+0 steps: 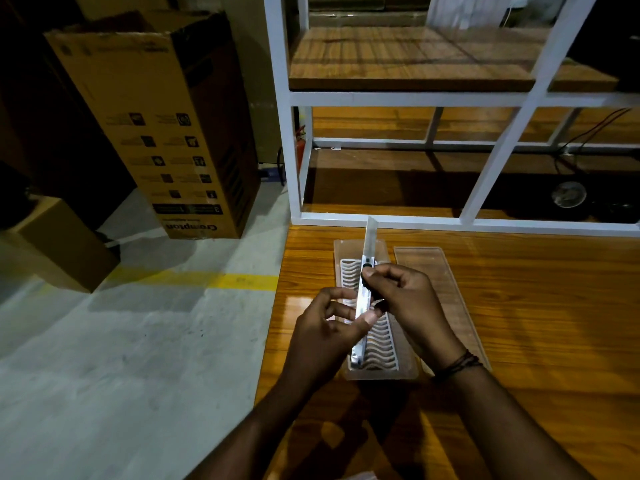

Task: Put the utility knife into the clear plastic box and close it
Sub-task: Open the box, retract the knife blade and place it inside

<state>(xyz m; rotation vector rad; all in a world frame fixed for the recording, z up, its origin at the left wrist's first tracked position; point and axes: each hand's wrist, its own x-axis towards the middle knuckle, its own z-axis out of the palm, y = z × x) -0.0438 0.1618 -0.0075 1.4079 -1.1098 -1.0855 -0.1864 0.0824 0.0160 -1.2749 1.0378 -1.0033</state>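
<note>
utility knife (364, 289), blade out, pinched by both the left hand (323, 336) and right hand (407, 303), lies lengthwise directly above the open clear plastic box (401, 370).

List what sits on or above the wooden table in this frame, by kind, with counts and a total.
Utility knife, blade extended, held by left hand and right hand: 1
Clear plastic box base with white ridged insert: 1
Clear lid, lying beside the base: 1
Total: 3
</note>
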